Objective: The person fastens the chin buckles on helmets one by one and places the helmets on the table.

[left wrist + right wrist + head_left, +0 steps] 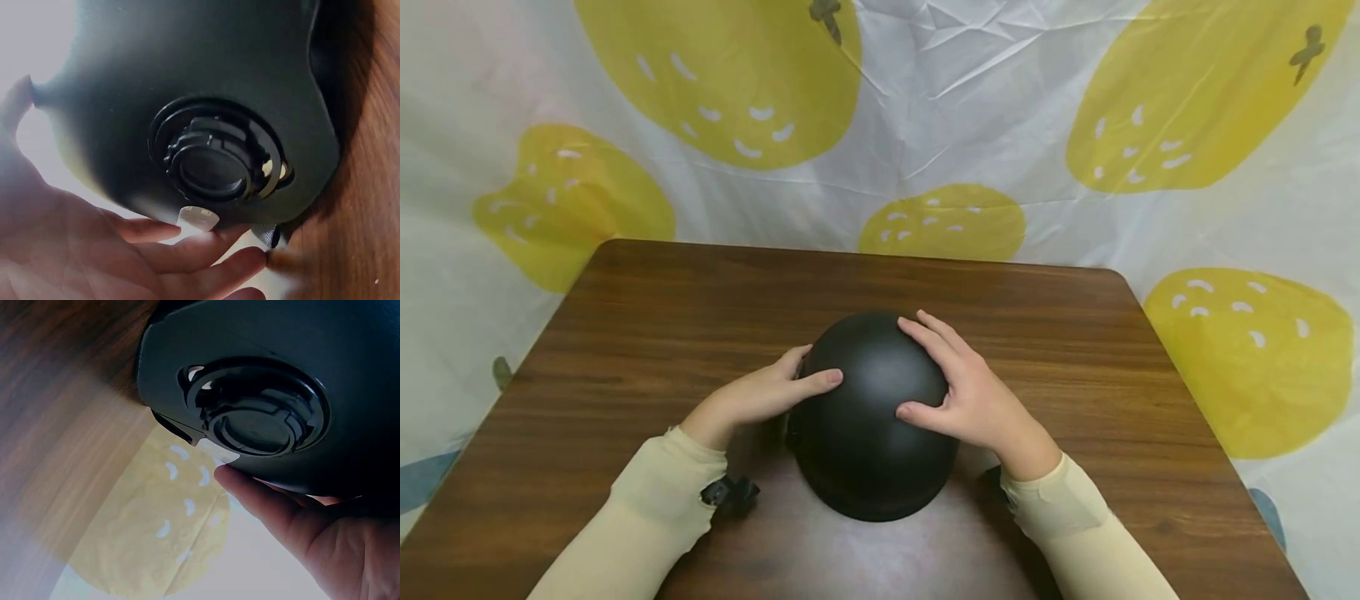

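At the left, the left hand [756, 396] is curling round the side of a black helmet [876, 433], its thumb lying on the smooth shell and its fingers reaching behind. Near that hand, the left knob [212, 165] is protruding; a finger catching it could be turning it by accident. The black device [733, 493] at the left wrist is sitting near the shell, so a careless inward tilt could be bringing the two together.

In the middle, the helmet is sitting dome-up over the wooden table [662, 325], between both hands; one cannot tell whether its whole rim is touching the wood.

At the right, the right hand [977, 396] is gripping the other side, thumb and fingers spreading over the curve. The right knob [257, 430] is jutting out near it. Uneven pressure could be swivelling the helmet, and the rounded shell is offering the fingertips little edge, so a lift could be slipping.
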### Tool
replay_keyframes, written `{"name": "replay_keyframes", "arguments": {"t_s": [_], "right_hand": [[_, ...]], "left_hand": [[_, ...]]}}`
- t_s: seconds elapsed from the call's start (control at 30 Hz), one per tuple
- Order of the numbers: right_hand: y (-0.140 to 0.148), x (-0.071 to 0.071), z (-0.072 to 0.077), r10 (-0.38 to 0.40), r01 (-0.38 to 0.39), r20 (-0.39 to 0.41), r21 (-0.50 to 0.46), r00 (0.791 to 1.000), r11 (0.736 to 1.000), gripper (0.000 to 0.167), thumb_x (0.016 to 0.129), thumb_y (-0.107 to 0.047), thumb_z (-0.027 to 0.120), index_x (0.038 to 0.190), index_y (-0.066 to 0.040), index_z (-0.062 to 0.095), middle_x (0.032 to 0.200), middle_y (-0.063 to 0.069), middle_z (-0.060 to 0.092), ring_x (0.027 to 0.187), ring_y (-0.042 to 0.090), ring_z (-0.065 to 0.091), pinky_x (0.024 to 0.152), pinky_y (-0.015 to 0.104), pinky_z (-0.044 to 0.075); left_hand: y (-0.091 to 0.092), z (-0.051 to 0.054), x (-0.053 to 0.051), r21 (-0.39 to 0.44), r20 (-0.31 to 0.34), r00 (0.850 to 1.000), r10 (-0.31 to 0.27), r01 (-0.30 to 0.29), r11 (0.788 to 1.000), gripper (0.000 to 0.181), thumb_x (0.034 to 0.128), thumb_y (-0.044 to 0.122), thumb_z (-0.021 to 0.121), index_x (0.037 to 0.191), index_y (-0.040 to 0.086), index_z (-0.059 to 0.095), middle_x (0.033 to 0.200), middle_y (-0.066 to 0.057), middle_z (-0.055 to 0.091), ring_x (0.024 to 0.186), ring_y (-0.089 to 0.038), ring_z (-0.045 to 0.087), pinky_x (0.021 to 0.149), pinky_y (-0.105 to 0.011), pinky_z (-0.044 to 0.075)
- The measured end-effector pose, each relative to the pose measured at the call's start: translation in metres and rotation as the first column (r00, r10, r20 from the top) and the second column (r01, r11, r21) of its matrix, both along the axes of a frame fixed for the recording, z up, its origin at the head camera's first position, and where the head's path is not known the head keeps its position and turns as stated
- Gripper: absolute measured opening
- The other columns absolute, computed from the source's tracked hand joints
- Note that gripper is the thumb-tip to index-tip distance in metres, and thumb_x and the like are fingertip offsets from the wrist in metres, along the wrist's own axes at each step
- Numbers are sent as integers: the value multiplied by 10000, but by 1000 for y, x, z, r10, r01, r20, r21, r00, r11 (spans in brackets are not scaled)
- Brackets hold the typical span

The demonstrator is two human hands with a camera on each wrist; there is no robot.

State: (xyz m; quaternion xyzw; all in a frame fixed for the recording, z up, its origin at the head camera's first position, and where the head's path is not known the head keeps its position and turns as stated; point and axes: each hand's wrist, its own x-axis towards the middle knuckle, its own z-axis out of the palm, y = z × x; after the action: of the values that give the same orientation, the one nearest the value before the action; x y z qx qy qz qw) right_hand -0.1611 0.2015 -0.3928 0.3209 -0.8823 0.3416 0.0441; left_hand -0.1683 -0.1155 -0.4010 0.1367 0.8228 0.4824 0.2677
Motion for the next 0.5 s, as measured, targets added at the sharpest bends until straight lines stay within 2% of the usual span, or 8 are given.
{"name": "replay_keyframes", "arguments": {"t_s": [0.2,0.3,0.5], "right_hand": [[0,0,-3,-5,5,0,2,1000,1000,1000,834,-499,881,1673,-364,354,1730,-2,277,1517,326,406,1080,617,460],[1,-1,-4,1,-1,-4,5,1000,1000,1057,797,-527,906,1678,-350,349,1732,3,273,1519,330,402,1082,616,458],[5,-3,-2,9,-10,-48,-25,999,1000,1197,714,-798,843,1682,-305,342,1734,27,261,1510,345,411,1083,615,455]], "left_hand": [[-3,2,0,96,38,999,5,-9,995,1049,991,612,653,1672,-8,151,1630,-296,348,1492,-459,378,1184,-660,308],[-5,3,2,110,60,998,26,-33,993,1058,966,542,718,1678,16,139,1582,-293,404,1469,-443,399,1185,-662,298],[-11,8,4,232,9,1000,-17,14,973,1101,935,299,823,1679,74,44,1472,-298,508,1338,-388,583,1093,-571,464]]}}
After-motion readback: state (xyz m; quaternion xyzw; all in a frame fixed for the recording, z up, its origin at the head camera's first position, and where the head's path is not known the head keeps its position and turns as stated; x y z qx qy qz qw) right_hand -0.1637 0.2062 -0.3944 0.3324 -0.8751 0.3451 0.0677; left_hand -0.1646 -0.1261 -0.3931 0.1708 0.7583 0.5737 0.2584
